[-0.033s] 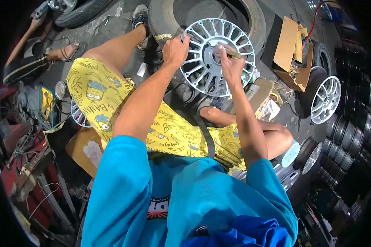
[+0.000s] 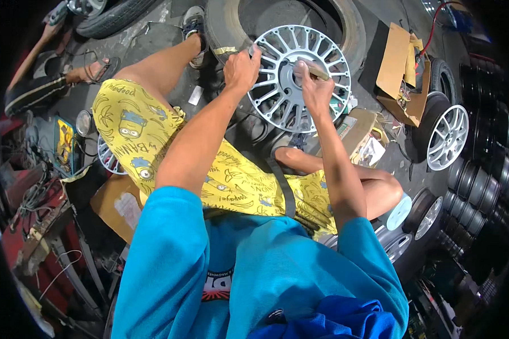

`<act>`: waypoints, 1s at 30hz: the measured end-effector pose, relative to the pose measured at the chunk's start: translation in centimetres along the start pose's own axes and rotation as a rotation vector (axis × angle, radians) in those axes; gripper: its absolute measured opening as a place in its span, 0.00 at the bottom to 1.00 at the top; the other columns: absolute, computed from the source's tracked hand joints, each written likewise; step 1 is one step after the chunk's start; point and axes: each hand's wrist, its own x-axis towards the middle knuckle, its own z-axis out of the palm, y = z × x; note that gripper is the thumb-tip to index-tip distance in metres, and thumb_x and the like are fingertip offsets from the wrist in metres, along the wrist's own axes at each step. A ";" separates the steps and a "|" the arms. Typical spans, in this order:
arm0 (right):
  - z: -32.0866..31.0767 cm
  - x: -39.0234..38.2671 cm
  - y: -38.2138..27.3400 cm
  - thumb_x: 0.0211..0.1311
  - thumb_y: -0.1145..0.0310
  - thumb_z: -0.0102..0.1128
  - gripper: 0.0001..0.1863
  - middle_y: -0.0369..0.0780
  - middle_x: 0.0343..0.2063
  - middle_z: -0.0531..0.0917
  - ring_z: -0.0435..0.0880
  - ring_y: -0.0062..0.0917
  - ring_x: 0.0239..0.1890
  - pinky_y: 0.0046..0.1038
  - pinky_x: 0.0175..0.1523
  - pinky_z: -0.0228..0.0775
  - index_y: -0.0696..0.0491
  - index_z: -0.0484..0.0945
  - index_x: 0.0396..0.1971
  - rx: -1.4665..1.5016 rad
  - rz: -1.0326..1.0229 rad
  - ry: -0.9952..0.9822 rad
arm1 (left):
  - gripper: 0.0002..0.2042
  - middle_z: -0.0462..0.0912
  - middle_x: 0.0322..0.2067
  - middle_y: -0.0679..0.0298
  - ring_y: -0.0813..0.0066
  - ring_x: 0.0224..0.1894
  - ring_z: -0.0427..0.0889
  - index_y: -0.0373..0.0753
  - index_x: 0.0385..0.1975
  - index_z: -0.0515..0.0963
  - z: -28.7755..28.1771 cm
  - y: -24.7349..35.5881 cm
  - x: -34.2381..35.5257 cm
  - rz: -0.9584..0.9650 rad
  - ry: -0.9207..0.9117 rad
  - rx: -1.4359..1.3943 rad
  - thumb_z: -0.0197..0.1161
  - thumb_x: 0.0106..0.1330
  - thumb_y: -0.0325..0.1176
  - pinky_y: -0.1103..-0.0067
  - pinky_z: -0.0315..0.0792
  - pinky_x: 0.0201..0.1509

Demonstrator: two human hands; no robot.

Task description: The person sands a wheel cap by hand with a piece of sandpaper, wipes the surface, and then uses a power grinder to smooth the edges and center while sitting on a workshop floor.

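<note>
Nothing has moved since the earlier frame: my left hand (image 2: 241,69) grips the silver rim (image 2: 300,79) at upper centre, my right hand (image 2: 316,85) closed on a thin tool (image 2: 314,70). I judge the tool could slip off a spoke and scratch it.

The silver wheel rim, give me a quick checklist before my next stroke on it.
1. Left hand steadying the silver wheel rim at its edge: ok.
2. Right hand gripping the slim tool: ok.
3. Tool tip touching the spokes: cannot tell.
4. Rim resting flat on the tyre: cannot tell.
5. Feet apart from the rim face: ok.
6. Cardboard box off the rim: ok.
</note>
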 end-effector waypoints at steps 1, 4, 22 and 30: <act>0.2 0.2 0.3 0.69 0.63 0.65 0.14 0.39 0.29 0.89 0.84 0.18 0.33 0.23 0.41 0.75 0.58 0.87 0.44 0.005 0.001 0.002 | 0.32 0.84 0.42 0.37 0.36 0.48 0.82 0.32 0.43 0.84 -0.1 0.1 0.2 0.003 0.001 0.005 0.44 0.73 0.57 0.53 0.73 0.58; 1.1 0.2 -0.1 0.68 0.62 0.66 0.13 0.44 0.29 0.89 0.85 0.24 0.32 0.27 0.41 0.75 0.57 0.88 0.42 -0.151 -0.178 0.051 | 0.31 0.84 0.41 0.37 0.36 0.48 0.82 0.32 0.43 0.85 -0.1 -0.3 0.2 0.017 0.012 -0.002 0.45 0.73 0.57 0.53 0.74 0.57; 0.4 1.9 -0.8 0.66 0.67 0.64 0.10 0.47 0.33 0.87 0.86 0.40 0.35 0.36 0.42 0.77 0.54 0.87 0.41 -0.391 -0.444 -0.122 | 0.30 0.85 0.40 0.37 0.36 0.47 0.83 0.34 0.44 0.85 0.2 -0.3 0.5 -0.015 0.012 0.000 0.46 0.73 0.58 0.54 0.74 0.56; 0.4 2.2 -3.5 0.67 0.67 0.63 0.10 0.49 0.28 0.86 0.86 0.42 0.29 0.35 0.38 0.76 0.56 0.87 0.41 -0.645 -0.317 -0.263 | 0.30 0.85 0.39 0.38 0.36 0.46 0.83 0.33 0.41 0.85 0.2 -0.4 0.4 -0.004 0.006 0.004 0.47 0.73 0.57 0.53 0.75 0.55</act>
